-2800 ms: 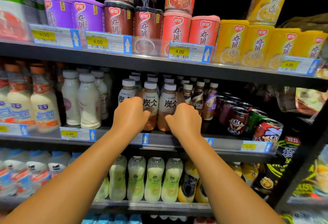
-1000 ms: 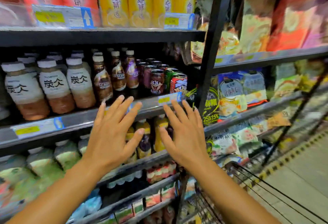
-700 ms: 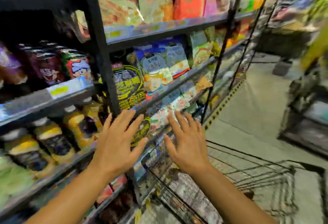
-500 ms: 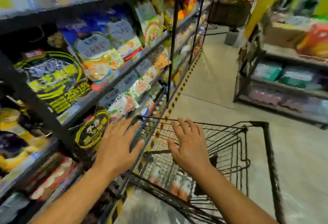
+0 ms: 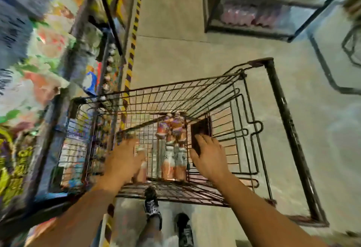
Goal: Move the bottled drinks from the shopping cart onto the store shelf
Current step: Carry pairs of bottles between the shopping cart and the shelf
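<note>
Both hands are hovering over the shopping cart, holding nothing. Left hand is spread flat, blurred; right hand is open, fingers extended. Bottled drinks are standing clustered in the cart between the hands. Store shelf is sitting just left of the cart, blurred.

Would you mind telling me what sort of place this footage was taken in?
Most likely a supermarket aisle: a black wire shopping cart holding orange-labelled drink bottles, and dark metal shelves of colourful packaged goods on the left, more beyond.
</note>
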The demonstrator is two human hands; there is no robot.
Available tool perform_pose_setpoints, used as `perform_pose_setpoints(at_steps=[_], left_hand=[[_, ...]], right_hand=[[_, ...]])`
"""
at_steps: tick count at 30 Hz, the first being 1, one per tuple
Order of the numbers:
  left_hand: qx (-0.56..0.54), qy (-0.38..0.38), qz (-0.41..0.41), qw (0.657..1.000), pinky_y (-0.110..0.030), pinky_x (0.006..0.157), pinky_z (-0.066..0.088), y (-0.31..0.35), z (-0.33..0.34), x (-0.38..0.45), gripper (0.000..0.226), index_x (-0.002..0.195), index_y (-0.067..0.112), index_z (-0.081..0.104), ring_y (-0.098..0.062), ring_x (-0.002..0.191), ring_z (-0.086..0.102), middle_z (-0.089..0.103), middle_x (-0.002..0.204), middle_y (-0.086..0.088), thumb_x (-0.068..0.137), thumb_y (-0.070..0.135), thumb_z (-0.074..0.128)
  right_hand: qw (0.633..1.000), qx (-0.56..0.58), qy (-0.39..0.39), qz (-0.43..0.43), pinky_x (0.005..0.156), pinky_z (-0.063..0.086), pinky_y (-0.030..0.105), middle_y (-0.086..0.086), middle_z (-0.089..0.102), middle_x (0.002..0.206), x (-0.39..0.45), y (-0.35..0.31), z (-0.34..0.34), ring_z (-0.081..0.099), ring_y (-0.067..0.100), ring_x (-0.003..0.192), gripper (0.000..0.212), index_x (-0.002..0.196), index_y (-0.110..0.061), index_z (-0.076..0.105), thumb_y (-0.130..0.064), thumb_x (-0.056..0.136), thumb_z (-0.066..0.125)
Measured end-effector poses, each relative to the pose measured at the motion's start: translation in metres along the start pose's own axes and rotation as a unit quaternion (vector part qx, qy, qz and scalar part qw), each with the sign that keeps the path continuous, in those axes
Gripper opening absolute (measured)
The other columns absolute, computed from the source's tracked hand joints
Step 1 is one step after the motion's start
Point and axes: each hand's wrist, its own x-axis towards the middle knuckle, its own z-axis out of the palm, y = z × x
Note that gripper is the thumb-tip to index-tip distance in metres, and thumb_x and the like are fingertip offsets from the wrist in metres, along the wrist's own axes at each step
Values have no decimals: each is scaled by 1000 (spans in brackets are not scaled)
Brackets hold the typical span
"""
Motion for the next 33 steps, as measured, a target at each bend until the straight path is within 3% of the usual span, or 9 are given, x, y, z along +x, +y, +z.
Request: perform_pose_setpoints(at_steps=[5, 9, 13, 15, 19, 22, 26, 30, 33], left_hand=[[-31, -106, -115, 987, -35, 89, 55, -54, 58, 73, 62, 155, 19, 44, -29, 112, 63, 53, 147, -14, 98, 34, 63], [-35, -152, -172, 973, -42, 101, 47, -86, 109, 114, 73, 154, 12, 43, -39, 136, 51, 49, 153, -17, 97, 53, 63], [-73, -177, -206, 960, -40, 89, 52, -106, 154, 143, 82, 145, 10, 48, -36, 121, 60, 60, 138, -15, 82, 49, 82], [-72, -182, -208, 958, -39, 85, 53, -107, 171, 153, 76, 142, 8, 48, -34, 116, 63, 61, 134, -16, 84, 44, 81], [-73, -167, -218, 959, -42, 79, 55, -105, 197, 170, 60, 135, 6, 47, -37, 111, 66, 64, 127, -19, 89, 26, 79], [-54, -175, -211, 960, -38, 73, 50, -106, 207, 179, 58, 134, 6, 47, -36, 111, 66, 64, 126, -19, 89, 24, 78], [-75, -182, -201, 960, -44, 92, 57, -110, 215, 183, 62, 136, 8, 45, -38, 119, 63, 62, 130, -18, 88, 28, 80], [-99, -180, -199, 958, -41, 86, 58, -116, 213, 181, 56, 129, 14, 49, -34, 113, 66, 64, 124, -12, 86, 25, 83], [-111, -162, -190, 962, -41, 85, 59, -122, 201, 181, 60, 126, 15, 53, -31, 106, 68, 67, 118, -8, 80, 31, 86]], right_hand=[[987, 75, -107, 96, 99, 55, 45, 14, 61, 138, 50, -9, 82, 60, 36, 124, 51, 145, -17, 54, -38, 99, 61], [959, 130, -197, 156, 87, 59, 39, 14, 70, 123, 81, -20, 143, 70, 35, 108, 33, 126, -14, 64, -28, 97, 66], [924, 190, -243, 228, 89, 56, 36, 6, 71, 114, 105, -37, 198, 68, 29, 109, 44, 122, -15, 63, -29, 85, 79], [916, 181, -258, 248, 89, 57, 36, 3, 69, 104, 116, -43, 230, 69, 27, 106, 39, 116, -15, 62, -36, 87, 75], [928, 152, -212, 266, 89, 61, 45, 1, 65, 90, 126, -54, 268, 67, 24, 83, 26, 94, -19, 62, -44, 90, 67], [935, 129, -178, 278, 92, 59, 49, 5, 63, 107, 125, -62, 271, 69, 29, 92, 31, 110, -18, 61, -42, 91, 66], [936, 143, -181, 267, 83, 54, 38, 11, 64, 117, 129, -68, 283, 64, 27, 94, 37, 122, -11, 56, -33, 95, 67], [929, 170, -203, 259, 78, 58, 35, 11, 68, 113, 127, -73, 296, 69, 28, 100, 52, 128, -9, 48, -29, 91, 79], [928, 180, -211, 249, 76, 52, 33, 0, 63, 99, 125, -66, 289, 64, 21, 94, 47, 118, -16, 49, -30, 89, 83]])
